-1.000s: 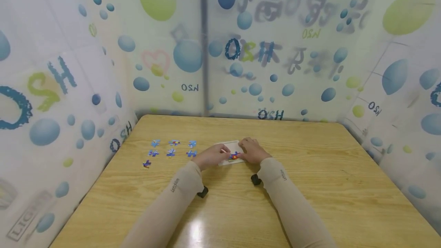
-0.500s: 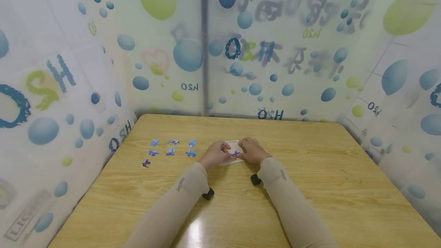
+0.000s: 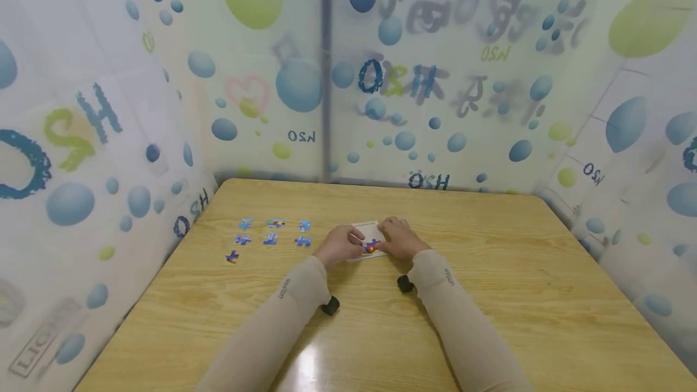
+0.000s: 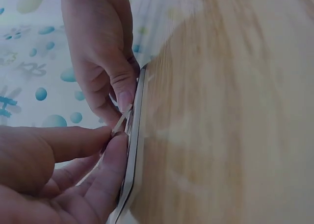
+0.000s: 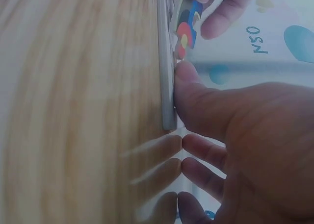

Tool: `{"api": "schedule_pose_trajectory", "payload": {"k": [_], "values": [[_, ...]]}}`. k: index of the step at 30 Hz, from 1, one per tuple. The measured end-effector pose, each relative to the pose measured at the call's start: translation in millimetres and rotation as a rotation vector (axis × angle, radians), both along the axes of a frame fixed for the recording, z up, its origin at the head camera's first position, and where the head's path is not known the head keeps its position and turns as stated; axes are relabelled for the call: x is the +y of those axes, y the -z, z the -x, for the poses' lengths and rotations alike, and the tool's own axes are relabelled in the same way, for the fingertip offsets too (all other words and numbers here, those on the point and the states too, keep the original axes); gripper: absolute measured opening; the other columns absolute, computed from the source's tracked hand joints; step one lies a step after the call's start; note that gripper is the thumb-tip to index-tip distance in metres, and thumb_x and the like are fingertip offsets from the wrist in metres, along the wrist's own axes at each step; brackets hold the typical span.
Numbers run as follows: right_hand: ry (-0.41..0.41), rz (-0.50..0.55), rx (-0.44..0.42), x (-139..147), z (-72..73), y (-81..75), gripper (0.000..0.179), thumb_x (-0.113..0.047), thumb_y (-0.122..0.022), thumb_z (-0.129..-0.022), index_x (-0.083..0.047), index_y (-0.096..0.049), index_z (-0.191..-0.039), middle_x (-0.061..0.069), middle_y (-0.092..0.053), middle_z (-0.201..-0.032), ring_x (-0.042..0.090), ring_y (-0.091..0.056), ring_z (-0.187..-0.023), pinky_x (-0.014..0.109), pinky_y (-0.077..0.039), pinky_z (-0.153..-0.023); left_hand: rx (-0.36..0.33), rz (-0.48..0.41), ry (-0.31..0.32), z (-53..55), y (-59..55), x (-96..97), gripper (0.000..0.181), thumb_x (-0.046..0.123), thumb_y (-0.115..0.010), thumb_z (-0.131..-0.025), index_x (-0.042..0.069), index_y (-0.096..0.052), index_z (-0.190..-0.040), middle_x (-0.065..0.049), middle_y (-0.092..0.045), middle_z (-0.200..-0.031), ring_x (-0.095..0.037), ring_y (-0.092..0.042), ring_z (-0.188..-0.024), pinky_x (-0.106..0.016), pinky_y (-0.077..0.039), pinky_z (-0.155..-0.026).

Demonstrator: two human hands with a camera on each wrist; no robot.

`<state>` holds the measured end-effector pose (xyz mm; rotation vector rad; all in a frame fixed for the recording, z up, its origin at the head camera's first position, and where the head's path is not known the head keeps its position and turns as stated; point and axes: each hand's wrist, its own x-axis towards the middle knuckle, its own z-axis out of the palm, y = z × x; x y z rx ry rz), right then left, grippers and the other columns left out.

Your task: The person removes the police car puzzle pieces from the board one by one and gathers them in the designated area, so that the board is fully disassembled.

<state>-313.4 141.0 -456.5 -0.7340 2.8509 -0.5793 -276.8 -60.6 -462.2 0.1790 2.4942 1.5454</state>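
Observation:
At the table's middle lies a small white puzzle board (image 3: 373, 230), seen edge-on in both wrist views. My left hand (image 3: 339, 245) pinches a jigsaw piece (image 5: 184, 35), blue with a red and yellow pattern, between thumb and fingers. The piece is tilted over the board, its lower edge close to the surface. On the board's right side is my right hand (image 3: 402, 238). Its thumb (image 5: 187, 76) rests at the board's face, by the piece's edge. The other right fingers touch the table past the board, loosely bent. The left fingers partly hide the piece.
Left of the board, several loose jigsaw pieces (image 3: 270, 239) lie in rows on the wooden table (image 3: 490, 271). One piece (image 3: 232, 256) sits nearer, at the lower left. A patterned curtain (image 3: 435, 107) stands behind the table and along both sides.
My left hand has shifted right over the board with the jigsaw piece, whose tilt has changed, and its red and yellow face shows again. The right hand has stayed nearly still.

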Motion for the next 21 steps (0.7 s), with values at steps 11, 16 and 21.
{"api": "schedule_pose_trajectory", "payload": {"k": [11,16,21], "values": [[0.016,-0.002,-0.013,-0.1,2.2,0.7,0.052,-0.028,-0.066,-0.101,0.0,-0.052,-0.143,0.02,-0.043,-0.151,0.039,-0.036,-0.137,0.051,-0.033,-0.117,0.008,-0.013,-0.031,0.8,-7.1,-16.0,0.02,0.004,-0.071,-0.093,0.003,-0.071,-0.113,-0.01,-0.07,-0.107,-0.019,-0.068,-0.091,-0.029,-0.058,-0.078],[0.024,-0.01,-0.023,-0.7,3.7,2.2,0.052,-0.029,-0.065,-0.101,-0.002,-0.052,-0.143,0.019,-0.042,-0.151,0.038,-0.036,-0.137,0.051,-0.033,-0.117,-0.038,-0.108,-0.031,2.2,-9.3,-21.2,0.021,0.0,-0.068,-0.095,0.0,-0.068,-0.116,-0.012,-0.067,-0.11,-0.02,-0.068,-0.093,-0.03,-0.06,-0.083],[0.032,-0.012,-0.035,-0.1,4.2,3.7,0.054,-0.031,-0.065,-0.101,-0.002,-0.051,-0.144,0.018,-0.042,-0.152,0.037,-0.036,-0.138,0.051,-0.032,-0.117,-0.046,-0.11,-0.031,1.6,-14.7,-28.8,0.021,0.003,-0.067,-0.096,0.005,-0.071,-0.116,-0.011,-0.068,-0.112,-0.019,-0.067,-0.095,-0.033,-0.059,-0.084]]}}
